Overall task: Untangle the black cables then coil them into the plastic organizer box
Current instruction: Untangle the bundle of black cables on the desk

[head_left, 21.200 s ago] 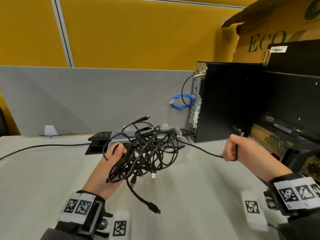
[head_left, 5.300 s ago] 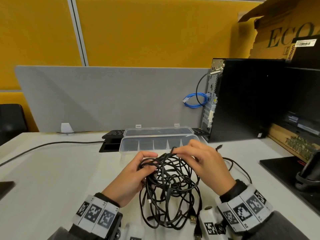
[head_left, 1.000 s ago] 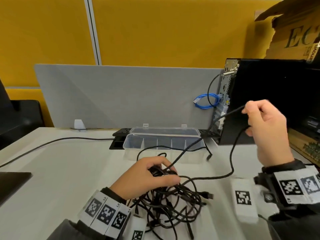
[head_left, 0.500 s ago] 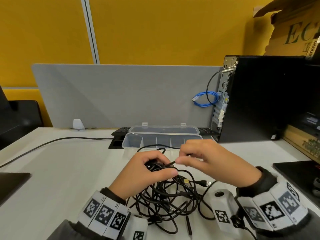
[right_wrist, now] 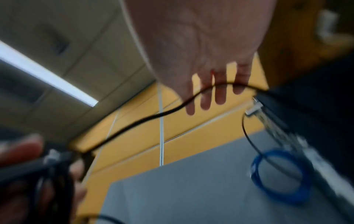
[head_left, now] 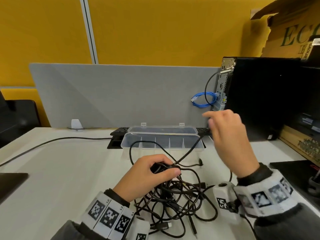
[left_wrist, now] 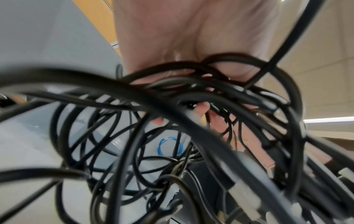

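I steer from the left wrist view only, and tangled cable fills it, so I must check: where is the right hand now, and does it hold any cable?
Observer: The right hand is up in the air, in front of the black computer tower.
Operator: Does it have a cable?
Observer: One black strand runs up to it from the bundle that the left hand grips. In the right wrist view the strand lies across the fingers, which look straight. The view is blurred, and I see no firm grip.
Operator: And the organizer box?
Observer: The organizer box stands open behind the bundle. I see no coil in its compartments.
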A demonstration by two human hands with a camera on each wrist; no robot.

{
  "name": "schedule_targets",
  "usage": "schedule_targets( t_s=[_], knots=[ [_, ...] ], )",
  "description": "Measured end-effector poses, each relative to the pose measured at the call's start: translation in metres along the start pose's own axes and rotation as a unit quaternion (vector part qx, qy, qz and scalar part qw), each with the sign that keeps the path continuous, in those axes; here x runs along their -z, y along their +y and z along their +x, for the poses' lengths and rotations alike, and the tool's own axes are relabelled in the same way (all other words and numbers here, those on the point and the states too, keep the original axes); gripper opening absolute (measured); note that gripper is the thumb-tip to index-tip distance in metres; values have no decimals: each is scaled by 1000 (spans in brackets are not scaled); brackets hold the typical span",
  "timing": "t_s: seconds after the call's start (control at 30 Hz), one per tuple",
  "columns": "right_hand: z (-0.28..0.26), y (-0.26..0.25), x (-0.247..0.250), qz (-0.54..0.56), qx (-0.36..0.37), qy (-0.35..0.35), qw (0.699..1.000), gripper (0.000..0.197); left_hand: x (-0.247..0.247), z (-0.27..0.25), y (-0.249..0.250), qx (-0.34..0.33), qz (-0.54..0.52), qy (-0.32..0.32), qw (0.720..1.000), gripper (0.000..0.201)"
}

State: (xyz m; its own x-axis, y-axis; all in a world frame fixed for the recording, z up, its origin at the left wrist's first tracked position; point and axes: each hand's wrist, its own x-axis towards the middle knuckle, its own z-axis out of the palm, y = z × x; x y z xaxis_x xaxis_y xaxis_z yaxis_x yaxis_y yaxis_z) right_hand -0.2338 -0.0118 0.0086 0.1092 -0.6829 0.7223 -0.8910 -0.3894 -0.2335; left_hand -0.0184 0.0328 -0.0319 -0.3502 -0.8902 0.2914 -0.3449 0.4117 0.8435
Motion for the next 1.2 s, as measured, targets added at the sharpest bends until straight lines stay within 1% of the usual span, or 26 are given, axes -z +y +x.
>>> schedule_targets(
  t_s=[0.03, 0.07, 0.13, 0.17, 0.2, 0.3, 0.33, 0.37, 0.4, 0.47, 0.5, 0.57, 0.63, 0.73, 0.77, 0.83, 0.97, 1.03, 1.1, 1.13, 1.17, 1.2],
  knots=[
    [-6, -7, -2, -66, 55, -45, 995, 33, -1, 0, 0, 1, 1, 4, 1000, 28],
    [-10, -15, -3, -77, 104, -114, 985, 39, -2, 1, 0, 0, -1, 13, 1000, 26],
    [-19, -32, -6, -31, 167, -258, 951, 49, -2, 1, 2, -7, -11, 42, 999, 23],
    [-21, -36, -9, -4, 177, -298, 938, 50, -1, 1, 3, -9, -18, 56, 998, 22],
    [-22, -38, -12, 31, 173, -312, 934, 48, -1, 1, 2, -7, -28, 70, 997, 22],
    [-18, -32, -18, 130, 164, -280, 937, 37, -2, 3, -7, 2, -68, 117, 991, 27],
    [-17, -29, -19, 150, 161, -271, 937, 36, -3, 5, -11, 2, -58, 125, 990, 30],
    [-17, -28, -20, 169, 152, -263, 938, 36, -3, 6, -14, 4, -35, 117, 993, 32],
    [-17, -27, -23, 189, 141, -253, 938, 35, -3, 8, -15, 10, -7, 92, 996, 35],
    [-19, -29, -29, 236, 112, -235, 936, 34, -2, 10, -16, 28, 50, 22, 998, 48],
    [-20, -30, -33, 262, 94, -228, 933, 31, -1, 12, -16, 40, 80, -1, 996, 54],
    [-21, -29, -39, 306, 55, -213, 926, 29, 1, 15, -16, 77, 138, -6, 987, 62],
    [-20, -27, -43, 329, 24, -198, 923, 31, 2, 19, -16, 105, 173, -2, 979, 61],
    [-19, -24, -47, 350, -8, -175, 920, 32, 3, 20, -20, 127, 157, -30, 979, 65],
    [-18, -23, -47, 358, -18, -163, 919, 33, 4, 19, -21, 128, 148, -33, 980, 63],
    [-15, -23, -42, 375, -34, -126, 918, 33, 5, 17, -19, 116, 139, -18, 983, 56],
    [-6, -24, -20, 390, -41, -25, 919, 34, 4, 13, -2, 54, 86, 30, 994, 48],
    [-4, -26, -10, 410, -45, 20, 911, 35, 5, 9, 10, 27, 72, 42, 996, 50],
    [-2, -25, -2, 445, -65, 60, 891, 36, 6, 4, 20, 4, 70, 57, 996, 56],
    [-1, -25, 1, 460, -71, 77, 882, 36, 6, 3, 25, 3, 71, 75, 995, 60],
    [-1, -24, 4, 463, -68, 91, 879, 36, 7, 1, 28, 6, 71, 94, 993, 61],
    [0, -24, 6, 451, -57, 99, 885, 36, 8, 0, 29, 9, 76, 112, 991, 58]
  ],
)
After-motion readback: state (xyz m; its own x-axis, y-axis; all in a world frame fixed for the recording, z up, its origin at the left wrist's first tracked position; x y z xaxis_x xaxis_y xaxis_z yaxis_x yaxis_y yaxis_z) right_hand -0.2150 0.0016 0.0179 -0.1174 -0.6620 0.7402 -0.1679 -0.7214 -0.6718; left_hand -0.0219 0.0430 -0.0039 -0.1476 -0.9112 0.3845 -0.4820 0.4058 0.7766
